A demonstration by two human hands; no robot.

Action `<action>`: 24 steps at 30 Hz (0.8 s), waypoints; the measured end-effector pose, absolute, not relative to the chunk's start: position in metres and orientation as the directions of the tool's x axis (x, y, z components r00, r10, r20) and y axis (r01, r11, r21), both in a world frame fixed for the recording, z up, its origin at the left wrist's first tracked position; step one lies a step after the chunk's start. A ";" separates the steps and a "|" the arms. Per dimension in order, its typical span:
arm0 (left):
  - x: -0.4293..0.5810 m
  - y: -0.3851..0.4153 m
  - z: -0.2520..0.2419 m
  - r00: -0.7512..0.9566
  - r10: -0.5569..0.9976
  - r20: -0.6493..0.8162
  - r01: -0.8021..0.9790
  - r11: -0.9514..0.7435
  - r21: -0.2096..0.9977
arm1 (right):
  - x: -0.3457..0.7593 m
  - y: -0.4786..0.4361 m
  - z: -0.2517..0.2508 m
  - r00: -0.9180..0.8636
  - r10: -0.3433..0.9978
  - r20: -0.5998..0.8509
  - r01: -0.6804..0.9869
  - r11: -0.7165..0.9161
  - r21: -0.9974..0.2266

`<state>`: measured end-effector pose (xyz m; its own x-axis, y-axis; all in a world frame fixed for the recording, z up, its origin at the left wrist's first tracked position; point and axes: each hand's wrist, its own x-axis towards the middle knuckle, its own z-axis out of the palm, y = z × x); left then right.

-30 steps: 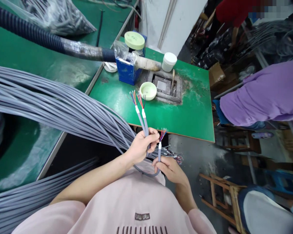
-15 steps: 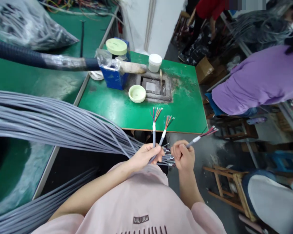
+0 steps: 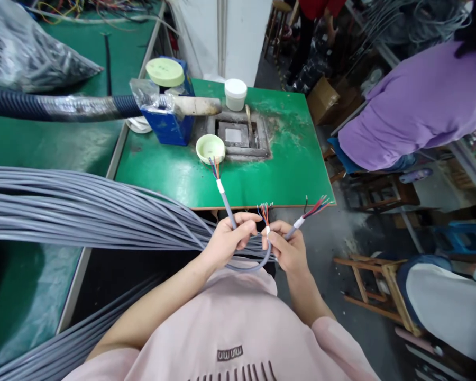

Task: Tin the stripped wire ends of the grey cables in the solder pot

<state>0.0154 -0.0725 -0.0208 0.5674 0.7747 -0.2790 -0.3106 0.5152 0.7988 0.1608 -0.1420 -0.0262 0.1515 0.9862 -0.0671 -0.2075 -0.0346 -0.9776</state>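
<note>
Grips one grey cable [image 3: 224, 200] in the left hand [image 3: 227, 241], fingers curled shut round the sheath and the stripped end aimed up over the edge of the green table [image 3: 297, 169], likely to hold the fanned coloured cores clear of the palm and in plain sight. Pinches a second cable end [image 3: 265, 214] between thumb and forefinger of the right hand [image 3: 289, 250], right at the white band and just beside the left fingertips, probably for a steady hold close under the bare cores. Tucks a third cable [image 3: 299, 222] under the remaining right fingers, closed on it and angled out to the right, seemingly to park it away from the pair in front. Lets a short loop of sheath sag below and between both hands, near the chest, for slack. Works right beside the thick grey bundle [image 3: 83, 211] lying across from the left, within easy reach. Leaves a pale green dish [image 3: 210, 148], a sunken metal pot [image 3: 238, 135], a blue box [image 3: 168, 127], a white jar [image 3: 235, 94] and a corrugated hose [image 3: 55, 106] on the benches beyond, well apart from the hands. Shares the room with a person in purple [image 3: 412, 100] bent over at right, hands out of sight.
</note>
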 end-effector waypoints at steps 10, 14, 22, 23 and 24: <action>0.023 -0.069 -0.007 0.527 0.787 -0.321 -0.355 0.546 0.759 | 0.155 -0.148 -0.031 0.076 0.987 -0.144 -0.213 -0.125 -0.969; 0.023 -0.069 -0.010 0.525 0.788 -0.320 -0.358 0.546 0.757 | 0.154 -0.146 -0.030 0.075 0.985 -0.157 -0.238 -0.135 -0.962; 0.023 -0.069 -0.014 0.533 0.780 -0.328 -0.369 0.563 0.739 | 0.153 -0.145 -0.031 0.093 0.979 -0.183 -0.248 -0.155 -0.956; 0.023 -0.069 -0.014 0.534 0.780 -0.327 -0.367 0.562 0.741 | 0.153 -0.145 -0.031 0.098 0.977 -0.189 -0.246 -0.161 -0.956; 0.023 -0.069 -0.014 0.534 0.781 -0.325 -0.366 0.560 0.743 | 0.153 -0.145 -0.030 0.104 0.975 -0.197 -0.244 -0.167 -0.955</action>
